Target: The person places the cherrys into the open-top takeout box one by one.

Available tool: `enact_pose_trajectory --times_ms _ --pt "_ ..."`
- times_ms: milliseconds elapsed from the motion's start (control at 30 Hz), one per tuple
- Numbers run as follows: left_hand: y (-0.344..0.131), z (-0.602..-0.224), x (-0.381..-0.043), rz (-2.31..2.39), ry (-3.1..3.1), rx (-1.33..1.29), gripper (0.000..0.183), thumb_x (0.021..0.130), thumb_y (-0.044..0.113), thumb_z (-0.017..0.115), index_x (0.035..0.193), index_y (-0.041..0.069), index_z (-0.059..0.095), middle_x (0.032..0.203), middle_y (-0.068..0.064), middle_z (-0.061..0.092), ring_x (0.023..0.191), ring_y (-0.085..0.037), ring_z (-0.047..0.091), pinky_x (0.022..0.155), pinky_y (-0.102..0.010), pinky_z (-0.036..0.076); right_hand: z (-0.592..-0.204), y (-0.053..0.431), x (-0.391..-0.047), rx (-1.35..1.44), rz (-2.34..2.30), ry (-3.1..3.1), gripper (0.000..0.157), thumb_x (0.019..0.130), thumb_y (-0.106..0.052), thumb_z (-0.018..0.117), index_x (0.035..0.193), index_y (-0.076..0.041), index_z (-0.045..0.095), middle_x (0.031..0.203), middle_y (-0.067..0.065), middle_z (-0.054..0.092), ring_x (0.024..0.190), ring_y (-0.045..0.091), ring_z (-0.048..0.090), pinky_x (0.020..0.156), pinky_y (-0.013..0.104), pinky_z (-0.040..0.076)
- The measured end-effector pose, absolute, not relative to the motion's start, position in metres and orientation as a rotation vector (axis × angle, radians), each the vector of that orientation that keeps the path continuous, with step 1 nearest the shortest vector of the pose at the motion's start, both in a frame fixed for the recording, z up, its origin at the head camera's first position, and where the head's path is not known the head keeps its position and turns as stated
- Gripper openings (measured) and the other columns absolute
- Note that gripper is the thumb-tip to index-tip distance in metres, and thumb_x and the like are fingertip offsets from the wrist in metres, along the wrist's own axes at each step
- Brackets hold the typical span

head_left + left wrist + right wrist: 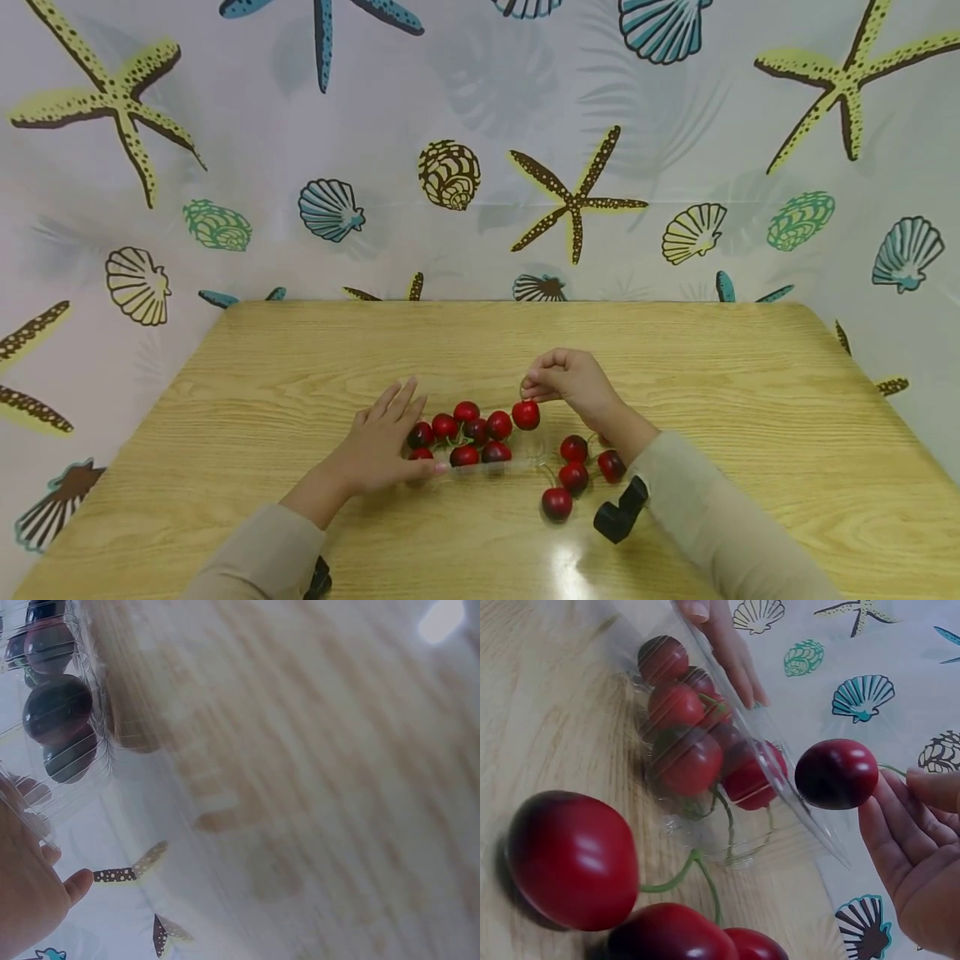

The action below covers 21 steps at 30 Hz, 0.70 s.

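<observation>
A clear plastic box (521,467) with several dark red cherries (465,455) in it lies on the table. My left hand (382,446) rests at the box's left end, fingers stretched along the far side and thumb at the near rim. Between thumb and fingers my right hand (573,383) pinches the stem of one cherry (836,774), which hangs at the box's right end. In the right wrist view that cherry is just beside the transparent rim (795,814). The left wrist view shows the ribbed wall with cherries (58,709) behind it.
Several loose cherries (573,477) with green stems lie right of the box, near my right forearm. The wooden table (300,350) ends at a cloth (480,242) printed with shells and starfish. Black wrist mounts (621,510) hang from my sleeves.
</observation>
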<state>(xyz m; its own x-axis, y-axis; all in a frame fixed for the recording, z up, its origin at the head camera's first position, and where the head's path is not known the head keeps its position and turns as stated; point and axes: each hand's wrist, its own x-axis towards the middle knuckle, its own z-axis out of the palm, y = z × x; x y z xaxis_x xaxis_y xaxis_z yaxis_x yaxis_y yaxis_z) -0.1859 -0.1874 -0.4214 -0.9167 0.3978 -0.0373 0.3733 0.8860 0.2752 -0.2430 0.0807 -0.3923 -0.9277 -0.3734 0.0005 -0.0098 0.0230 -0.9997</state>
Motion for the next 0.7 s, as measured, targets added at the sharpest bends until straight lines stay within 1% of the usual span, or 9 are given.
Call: enact_pose_trajectory --times_ms 167,433,567,700 --pt "-0.1869 -0.4201 -0.1857 0.410 2.960 0.611 0.098 0.069 0.070 0.046 0.137 0.004 0.021 0.143 -0.011 0.002 0.129 -0.029 -0.002 0.091 -0.060 0.012 -0.3937 0.0764 -0.2413 -0.453 -1.857 2.044 0.013 0.086 -0.001 0.050 0.088 0.012 0.053 0.073 0.010 0.062 0.067 0.017 0.062 0.068 0.036 0.048" --pt "-0.1857 -0.4197 -0.1849 0.415 2.961 0.611 0.099 0.068 0.071 0.045 0.137 0.004 0.022 0.144 -0.010 0.002 0.129 -0.030 -0.001 0.091 -0.060 0.012 -0.3918 0.0747 -0.2404 -0.507 -1.713 2.064 0.010 0.086 0.001 0.048 0.083 0.008 0.053 0.073 0.012 0.061 0.071 0.025 0.062 0.066 0.038 0.048" --pt "-0.1847 -0.4192 -0.1844 0.422 2.964 0.612 0.099 0.068 0.071 0.045 0.137 0.004 0.022 0.144 -0.011 0.003 0.129 -0.030 0.000 0.091 -0.061 0.013 -0.3895 0.0740 -0.2418 -0.564 -1.600 2.100 0.010 0.085 0.000 0.049 0.082 0.008 0.054 0.073 0.013 0.061 0.069 0.024 0.062 0.066 0.040 0.048" --pt "-0.1845 -0.4193 -0.1842 0.418 2.966 0.606 0.099 0.068 0.072 0.045 0.137 0.004 0.022 0.144 -0.010 0.003 0.129 -0.030 0.000 0.091 -0.061 0.013 -0.3883 0.0711 -0.2439 -0.612 -1.489 2.143 0.010 0.085 -0.001 0.050 0.081 0.006 0.056 0.071 0.012 0.062 0.066 0.021 0.061 0.064 0.035 0.049"
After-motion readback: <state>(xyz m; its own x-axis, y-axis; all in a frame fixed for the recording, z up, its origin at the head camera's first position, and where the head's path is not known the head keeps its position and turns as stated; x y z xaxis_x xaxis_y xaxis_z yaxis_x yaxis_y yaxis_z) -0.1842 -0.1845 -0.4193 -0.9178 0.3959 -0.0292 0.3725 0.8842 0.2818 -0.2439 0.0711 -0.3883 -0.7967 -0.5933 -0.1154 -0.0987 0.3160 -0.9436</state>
